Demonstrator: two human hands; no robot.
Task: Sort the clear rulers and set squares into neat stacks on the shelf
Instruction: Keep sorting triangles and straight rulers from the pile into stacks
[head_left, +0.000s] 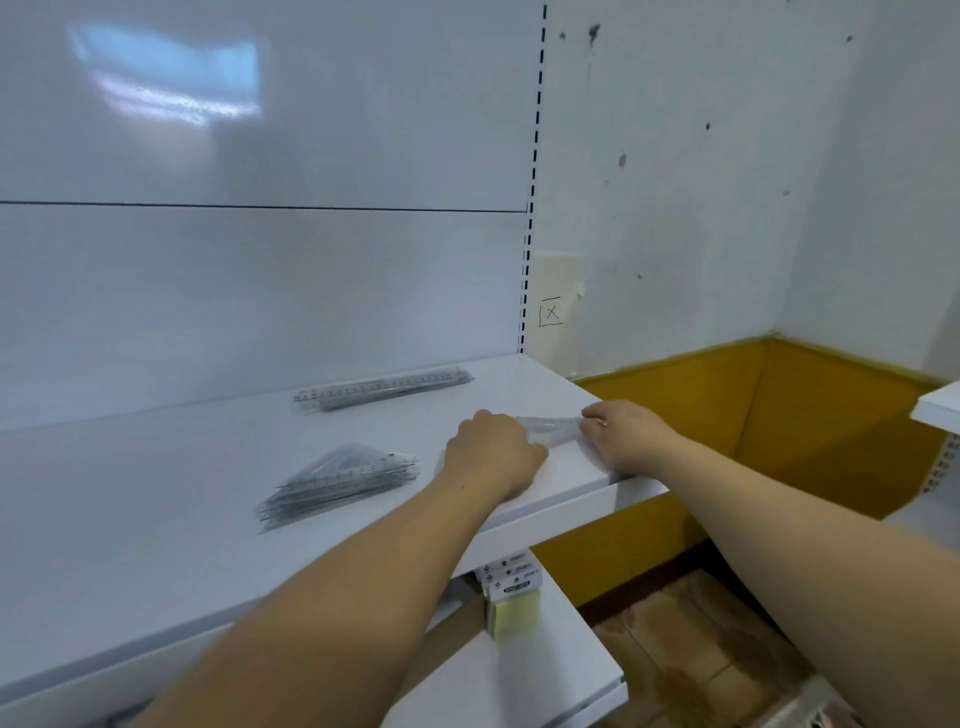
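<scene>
White laminate shelf (156, 545) first, broad and flat, serving as the sorting ground. Then the left hand (493, 457) and right hand (626, 436), side by side near the shelf's corner at four o'clock, likely brought there to lift one piece free and read its shape before choosing a pile. At nine o'clock of the left hand, well apart, a fanned stack of set squares (337, 483): clear triangles with dark scale marks, edges not quite flush, probably kept away from the straight ones by shape. At eleven o'clock, near the back panel, a slimmer stack of rulers (384, 389), long, transparent, printed with ticks. Smallest, the clear piece (553, 428) bridging the two hands just above the shelf: glassy, narrow, blurred, ruler or set square impossible to tell. Fingers (597, 415) of the right hand curled over its three o'clock end; left fingers hidden under the knuckles, seemingly clamped on the other end.
</scene>
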